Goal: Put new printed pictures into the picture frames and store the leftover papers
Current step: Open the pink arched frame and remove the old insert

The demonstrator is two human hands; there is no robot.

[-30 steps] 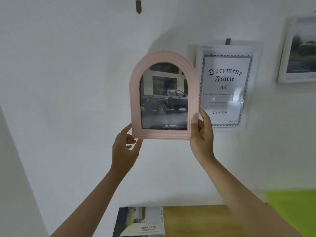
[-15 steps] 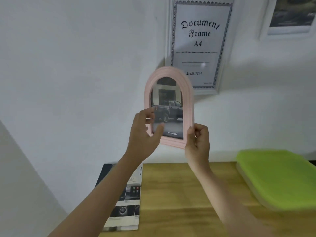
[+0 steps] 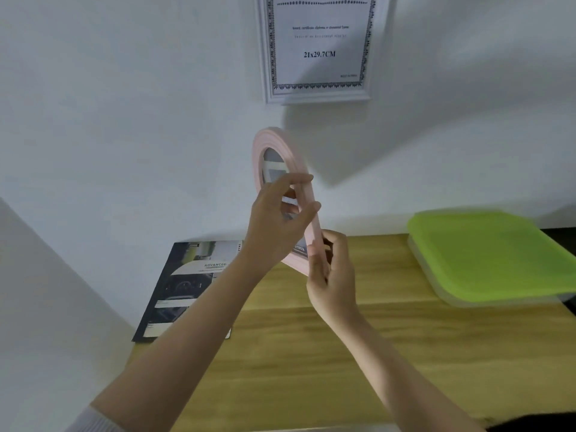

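Both hands held the pink arched frame [image 3: 274, 145] up in the air above the wooden bench [image 3: 311, 353], in front of the white wall [image 3: 124, 120]. The frame stood nearly edge-on to the camera, its arched top uppermost and its lower end tilted toward the right, so that only a narrow strip of the printed picture [image 3: 272, 169] inside it showed, blurred. The left hand [image 3: 274, 226] reached across the front of the frame, its grip clamped on the frame's right rim with the fingers [image 3: 299, 179] curled over the edge. The right hand [image 3: 332, 275] had its grip closed on the frame's bottom corner, thumb to the front, just beside the left hand. On the bench, to the left and partly hidden under the left forearm, lay a car brochure [image 3: 184, 285] with the word "ADVANCED" on it, its far edge touching the wall. To the right, well apart from the hands, sat a flat box with a lime-green lid [image 3: 492, 257]. On the wall above the pink frame hung a white document frame [image 3: 318, 48] marked "21x29.7CM", cut off by the top edge of the view.
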